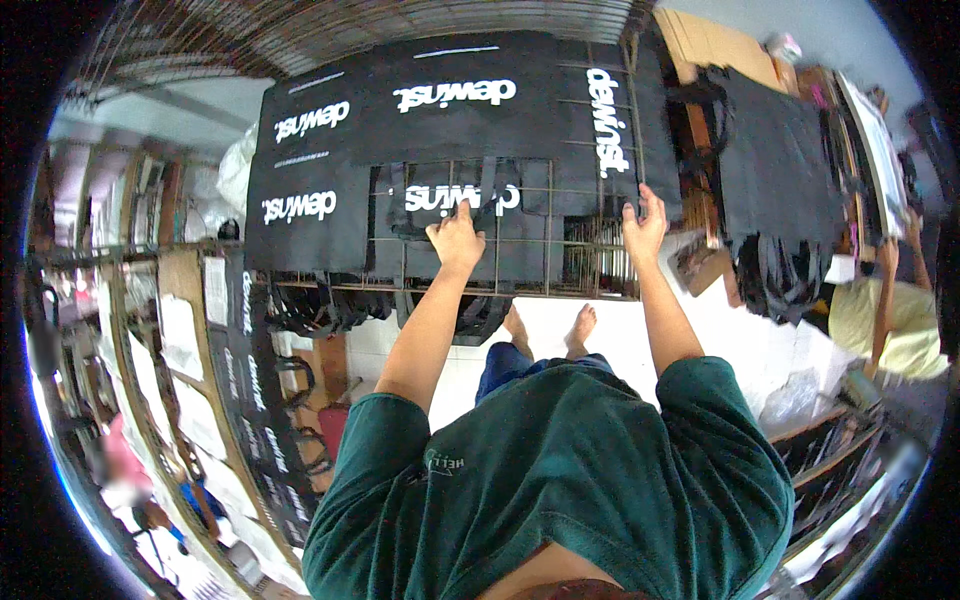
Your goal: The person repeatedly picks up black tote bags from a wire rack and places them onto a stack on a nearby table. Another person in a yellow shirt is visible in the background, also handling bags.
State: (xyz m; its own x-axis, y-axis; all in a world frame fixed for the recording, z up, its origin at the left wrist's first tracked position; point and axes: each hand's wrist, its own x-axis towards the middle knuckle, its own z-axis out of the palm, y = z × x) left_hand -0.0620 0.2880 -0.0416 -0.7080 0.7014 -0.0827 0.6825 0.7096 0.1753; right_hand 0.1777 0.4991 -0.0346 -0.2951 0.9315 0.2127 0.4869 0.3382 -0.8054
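Note:
Black fabric bags with white lettering, such as the one at the left, lie flat side by side on a wire rack in front of me. My left hand is over a black bag with handles in the near middle; its index finger is stretched out onto the lettering, and nothing is seen in it. My right hand is raised by the rack's right side, fingers apart and empty, near a black bag with sideways lettering. Whether that hand touches the wires, I cannot tell.
More black bags are stacked on the right, their straps hanging down. A cardboard sheet leans behind them. Shelving with papers stands on the left. At far right is another person in a yellow-green top. Clear plastic lies at the lower right.

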